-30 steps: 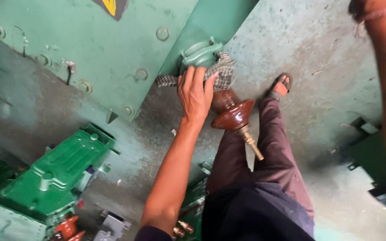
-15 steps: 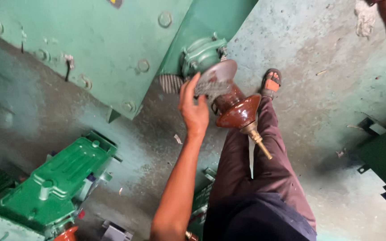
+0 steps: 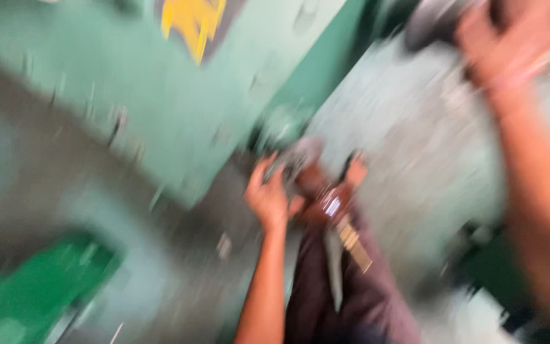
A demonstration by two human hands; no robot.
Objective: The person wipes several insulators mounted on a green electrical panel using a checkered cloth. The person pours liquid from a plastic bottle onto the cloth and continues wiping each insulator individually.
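A: Only the head view to go on, and it is badly smeared. What does the left hand (image 3: 268,197) do?

B: It sits low in the middle, arm reaching up from the bottom edge. The fingers are spread and curled, apart rather than closed, and it lies against the left side of a brown insulator (image 3: 323,200). Whether it actually grips that, I cannot tell through the blur.

A: Where is the insulator?

B: On the person's lap, above the dark trousers (image 3: 351,293). A threaded brass rod (image 3: 354,239) sticks out of it, slanting down to the right along the leg. Above it is a grey patch, perhaps a cloth, too blurred to name.

A: And the right hand (image 3: 510,44)?

B: Top right corner, raised, with the forearm running down the right edge. It seems closed on a dark, greyish thing (image 3: 434,22) at the top edge, though I cannot make out what that is, nor be sure of the hold.

A: What surrounds them?

B: A big green casing (image 3: 160,108) fills the upper left, with a yellow mark (image 3: 192,22) near the top. A brighter green part (image 3: 33,299) lies at the lower left. The floor (image 3: 402,140) between is pale grey concrete. A foot (image 3: 354,169) shows just beyond the insulator.
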